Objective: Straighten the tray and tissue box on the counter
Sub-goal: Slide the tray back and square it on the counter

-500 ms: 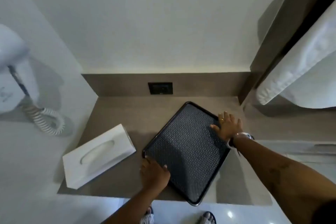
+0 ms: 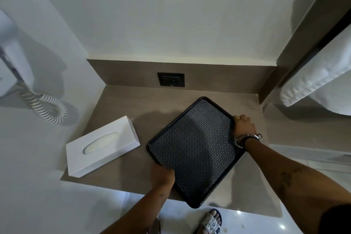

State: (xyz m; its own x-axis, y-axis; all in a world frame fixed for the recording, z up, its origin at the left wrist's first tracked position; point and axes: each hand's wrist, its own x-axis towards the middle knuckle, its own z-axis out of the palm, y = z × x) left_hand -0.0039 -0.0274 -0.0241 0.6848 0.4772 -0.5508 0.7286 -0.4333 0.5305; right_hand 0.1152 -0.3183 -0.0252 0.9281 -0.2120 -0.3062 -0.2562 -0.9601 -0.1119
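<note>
Black tray point(image 2: 195, 150) w/ patterned mat sits on the brown counter point(image 2: 121, 104), turned diagonal, far corner pointing toward the back wall, near corner hanging just over the counter's front edge. Left hand point(image 2: 163, 175) is clamped on the tray's near-left rim, fingers curled over the edge. Right hand point(image 2: 243, 125) grips the far-right rim, fingers wrapped on the edge, thumb side down; a ring shows on one finger and a metal bracelet point(image 2: 245, 137) sits at the wrist. Both hands closed on the tray, on opposite sides.

White tissue box point(image 2: 102, 145) lies to the left of the tray, near but not touching, also skewed vs. the counter edges; oval slot faces up w/ tissue visible inside. Its near-left corner is about at the counter's front edge.

Dark wall outlet point(image 2: 171, 79) is set in the backsplash, behind the tray, well apart. On the left wall hangs a white hair dryer point(image 2: 11, 59) w/ a coiled cord point(image 2: 50, 107). White towel point(image 2: 319, 74) hangs at upper right. At the bottom, a foot in a sandal point(image 2: 212, 221) stands on the shiny floor below the tray's near corner.
</note>
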